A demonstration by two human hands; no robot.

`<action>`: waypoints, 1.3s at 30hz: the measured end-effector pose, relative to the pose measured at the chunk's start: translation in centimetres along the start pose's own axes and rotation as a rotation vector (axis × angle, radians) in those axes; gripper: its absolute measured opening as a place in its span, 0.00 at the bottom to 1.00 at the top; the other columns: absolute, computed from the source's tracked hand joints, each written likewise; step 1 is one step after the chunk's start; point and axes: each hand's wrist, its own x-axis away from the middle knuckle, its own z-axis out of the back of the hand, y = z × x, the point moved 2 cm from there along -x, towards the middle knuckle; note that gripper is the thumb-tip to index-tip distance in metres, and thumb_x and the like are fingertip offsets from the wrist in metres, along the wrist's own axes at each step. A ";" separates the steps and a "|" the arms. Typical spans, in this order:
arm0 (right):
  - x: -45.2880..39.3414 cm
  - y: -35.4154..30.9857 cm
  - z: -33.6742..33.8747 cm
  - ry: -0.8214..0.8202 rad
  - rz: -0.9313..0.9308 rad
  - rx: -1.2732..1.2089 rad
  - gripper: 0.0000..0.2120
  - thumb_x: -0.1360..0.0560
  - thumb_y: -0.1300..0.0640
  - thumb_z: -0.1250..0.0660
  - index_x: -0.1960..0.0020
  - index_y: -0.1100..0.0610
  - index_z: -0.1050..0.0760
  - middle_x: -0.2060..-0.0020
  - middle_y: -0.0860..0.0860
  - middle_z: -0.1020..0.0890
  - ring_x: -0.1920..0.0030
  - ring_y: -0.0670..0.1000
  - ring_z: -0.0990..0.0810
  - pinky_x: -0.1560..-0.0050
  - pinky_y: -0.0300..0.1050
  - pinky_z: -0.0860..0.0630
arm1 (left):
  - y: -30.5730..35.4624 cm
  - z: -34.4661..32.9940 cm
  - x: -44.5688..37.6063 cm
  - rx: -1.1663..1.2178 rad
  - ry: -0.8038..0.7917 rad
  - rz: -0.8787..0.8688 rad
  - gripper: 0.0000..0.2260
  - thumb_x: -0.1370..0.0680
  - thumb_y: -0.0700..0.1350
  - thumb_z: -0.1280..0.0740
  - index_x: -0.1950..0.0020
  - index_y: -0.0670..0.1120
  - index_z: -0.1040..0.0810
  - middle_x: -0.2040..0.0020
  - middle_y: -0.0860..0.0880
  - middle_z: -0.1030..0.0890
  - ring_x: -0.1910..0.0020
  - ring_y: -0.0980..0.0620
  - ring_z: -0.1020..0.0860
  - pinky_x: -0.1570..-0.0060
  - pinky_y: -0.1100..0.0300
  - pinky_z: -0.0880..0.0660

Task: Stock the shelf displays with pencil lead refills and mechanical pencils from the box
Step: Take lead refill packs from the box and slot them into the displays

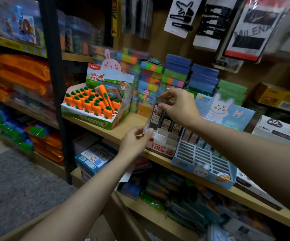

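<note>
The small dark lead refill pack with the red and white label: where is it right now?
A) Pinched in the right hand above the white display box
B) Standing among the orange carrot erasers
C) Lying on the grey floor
A: the right hand pinches the small dark lead refill pack by its top above the white display box, which the left hand grips.

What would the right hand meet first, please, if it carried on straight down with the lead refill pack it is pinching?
Probably the white refill display directly under the right hand: the lead refill pack hangs over its front slots, beside packs already seated. Depth is unclear.
</note>
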 end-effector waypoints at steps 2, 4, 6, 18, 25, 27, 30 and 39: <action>0.0 0.3 -0.2 -0.021 -0.008 0.008 0.11 0.29 0.55 0.24 0.47 0.54 0.19 0.53 0.49 0.17 0.53 0.47 0.19 0.49 0.48 0.19 | -0.1 0.0 0.0 -0.001 0.018 -0.005 0.20 0.24 0.60 0.34 0.38 0.49 0.22 0.42 0.51 0.19 0.44 0.53 0.22 0.45 0.55 0.24; 0.2 0.6 -0.5 -0.052 -0.004 0.052 0.12 0.29 0.54 0.24 0.46 0.54 0.18 0.53 0.49 0.16 0.54 0.46 0.19 0.50 0.48 0.19 | -0.1 -0.1 0.0 -0.014 0.037 -0.017 0.20 0.23 0.60 0.34 0.38 0.49 0.22 0.44 0.52 0.19 0.46 0.55 0.22 0.54 0.62 0.26; 0.4 1.0 -0.9 -0.076 0.004 0.121 0.13 0.29 0.52 0.24 0.46 0.53 0.17 0.53 0.48 0.16 0.55 0.45 0.19 0.51 0.48 0.19 | 0.0 -0.1 0.0 -0.033 0.038 -0.019 0.20 0.23 0.60 0.35 0.38 0.49 0.23 0.45 0.52 0.19 0.49 0.58 0.22 0.59 0.65 0.29; 2.0 1.4 -1.6 -0.002 0.074 0.304 0.17 0.26 0.50 0.28 0.39 0.52 0.22 0.45 0.50 0.24 0.45 0.52 0.24 0.46 0.55 0.25 | 0.3 0.4 1.1 -0.056 -0.025 -0.107 0.14 0.20 0.54 0.36 0.37 0.51 0.23 0.48 0.56 0.18 0.50 0.61 0.20 0.58 0.69 0.26; 8.0 -1.0 0.5 0.129 0.252 -0.078 0.06 0.24 0.59 0.32 0.47 0.56 0.21 0.53 0.48 0.24 0.58 0.42 0.27 0.56 0.35 0.27 | -0.2 2.5 5.5 -0.146 0.040 -0.280 0.10 0.23 0.47 0.31 0.42 0.49 0.21 0.48 0.55 0.18 0.48 0.61 0.21 0.50 0.67 0.24; 11.6 -1.9 -0.5 0.035 0.315 -0.159 0.05 0.25 0.61 0.32 0.50 0.56 0.22 0.56 0.48 0.23 0.60 0.43 0.25 0.58 0.32 0.30 | -1.3 3.3 7.6 -0.266 -0.020 -0.305 0.08 0.23 0.44 0.31 0.44 0.46 0.20 0.49 0.52 0.18 0.49 0.57 0.20 0.48 0.64 0.24; 16.6 -2.6 -3.8 -0.322 0.387 -0.258 0.04 0.26 0.61 0.31 0.51 0.57 0.21 0.57 0.50 0.20 0.57 0.46 0.22 0.55 0.36 0.26 | -5.3 5.6 11.5 -0.456 -0.118 -0.167 0.08 0.23 0.42 0.30 0.44 0.42 0.20 0.48 0.48 0.18 0.48 0.53 0.20 0.46 0.61 0.25; 30.2 -2.1 -20.1 -1.170 0.118 -0.114 0.14 0.24 0.59 0.35 0.39 0.55 0.20 0.43 0.55 0.20 0.44 0.52 0.21 0.45 0.38 0.29 | -22.7 10.6 24.3 -0.516 0.207 0.677 0.11 0.21 0.39 0.34 0.40 0.38 0.23 0.42 0.40 0.20 0.42 0.41 0.22 0.42 0.53 0.26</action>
